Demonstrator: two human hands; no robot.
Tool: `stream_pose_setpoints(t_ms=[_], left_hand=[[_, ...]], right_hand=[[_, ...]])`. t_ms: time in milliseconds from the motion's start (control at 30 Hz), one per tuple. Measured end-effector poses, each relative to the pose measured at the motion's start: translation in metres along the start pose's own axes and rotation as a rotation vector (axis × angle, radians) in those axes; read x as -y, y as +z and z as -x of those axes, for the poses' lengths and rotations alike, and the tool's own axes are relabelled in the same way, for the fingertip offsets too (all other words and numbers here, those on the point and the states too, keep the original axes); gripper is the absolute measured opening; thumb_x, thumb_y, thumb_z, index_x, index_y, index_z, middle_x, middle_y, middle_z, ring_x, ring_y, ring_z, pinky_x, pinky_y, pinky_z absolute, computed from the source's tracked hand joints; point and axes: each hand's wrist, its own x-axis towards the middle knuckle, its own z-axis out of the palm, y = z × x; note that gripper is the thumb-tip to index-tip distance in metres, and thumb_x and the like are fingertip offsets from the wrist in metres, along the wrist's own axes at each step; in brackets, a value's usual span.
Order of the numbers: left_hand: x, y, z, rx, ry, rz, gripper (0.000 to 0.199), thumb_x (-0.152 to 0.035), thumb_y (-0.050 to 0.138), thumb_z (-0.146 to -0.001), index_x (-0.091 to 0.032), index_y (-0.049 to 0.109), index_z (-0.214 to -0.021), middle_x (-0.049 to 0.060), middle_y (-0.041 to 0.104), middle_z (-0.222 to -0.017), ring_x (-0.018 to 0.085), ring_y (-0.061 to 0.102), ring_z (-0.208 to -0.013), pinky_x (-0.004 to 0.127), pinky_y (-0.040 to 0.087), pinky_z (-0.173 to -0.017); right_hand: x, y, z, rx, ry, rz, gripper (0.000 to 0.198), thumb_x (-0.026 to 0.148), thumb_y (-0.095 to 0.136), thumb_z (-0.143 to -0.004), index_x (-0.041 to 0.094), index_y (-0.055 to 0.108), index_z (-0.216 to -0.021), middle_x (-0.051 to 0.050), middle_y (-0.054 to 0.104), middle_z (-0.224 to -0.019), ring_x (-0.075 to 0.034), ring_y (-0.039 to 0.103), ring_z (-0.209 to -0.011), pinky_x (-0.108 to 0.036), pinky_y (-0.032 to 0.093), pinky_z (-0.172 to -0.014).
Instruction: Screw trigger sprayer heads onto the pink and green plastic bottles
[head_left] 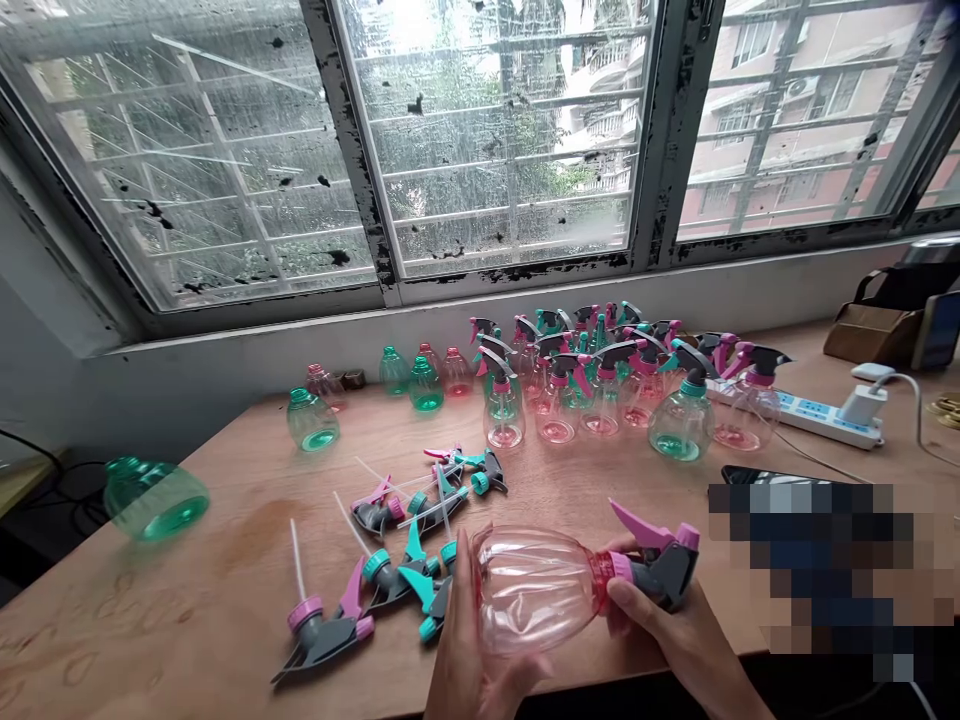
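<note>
A clear pink spray bottle [536,590] lies on its side in the air above the table's front edge, its base to the left. My left hand [469,640] is wrapped round the base end. At the neck, my right hand [652,620] grips the pink collar of the grey-and-pink trigger sprayer [664,565], thumb on the near side. Just left of my left hand lie several loose trigger sprayers, among them a pink-collared one [322,635] and a teal-collared one [386,575], with their white tubes sticking out.
Several bottles with sprayers fitted, such as a green one [682,420], stand at the back. Green and pink bottles without sprayers, including one at far left [156,500], stand left. A power strip [817,415], a dark phone [780,475] and a brown box [874,325] are right.
</note>
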Motion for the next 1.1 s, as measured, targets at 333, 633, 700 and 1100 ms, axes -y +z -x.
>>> stream_pose_setpoints(t_ms=[333,633,700,1100], left_hand=[[0.001,0.005,-0.001,-0.020,-0.043,-0.079,0.080,-0.056,0.063,-0.095,-0.031,0.027,-0.163,0.015,0.049,-0.160,0.036,0.052,-0.143,0.054,0.039,-0.121],[-0.005,-0.004,-0.003,0.075,0.025,-0.019,0.094,-0.070,0.064,-0.088,-0.028,0.027,-0.164,0.013,0.035,-0.169,0.041,0.035,-0.153,0.056,0.023,-0.128],[-0.005,-0.003,-0.003,0.068,0.011,-0.029,0.087,-0.061,0.068,-0.090,-0.033,0.029,-0.163,0.010,0.035,-0.169,0.039,0.034,-0.154,0.055,0.025,-0.128],[-0.018,-0.001,-0.008,0.018,0.060,0.039,0.078,-0.070,0.046,-0.097,-0.032,0.030,-0.163,0.009,0.034,-0.170,0.037,0.030,-0.156,0.053,0.027,-0.127]], right_hand=[[0.003,0.001,0.000,0.007,-0.003,-0.045,0.037,0.052,0.086,-0.081,0.025,0.069,-0.100,0.002,0.074,-0.057,-0.015,0.064,-0.047,-0.024,0.052,-0.048],[-0.003,-0.007,0.001,0.075,0.007,-0.072,0.033,0.049,0.084,-0.084,0.024,0.071,-0.099,0.000,0.074,-0.059,-0.017,0.066,-0.049,-0.027,0.054,-0.050],[-0.006,-0.010,0.000,0.100,-0.002,-0.069,0.031,0.049,0.083,-0.086,0.023,0.071,-0.098,0.000,0.075,-0.060,-0.017,0.066,-0.049,-0.026,0.053,-0.050],[-0.009,-0.010,-0.003,0.136,0.013,-0.089,0.031,0.050,0.083,-0.086,0.023,0.069,-0.096,-0.001,0.076,-0.062,-0.017,0.067,-0.049,-0.027,0.052,-0.051]])
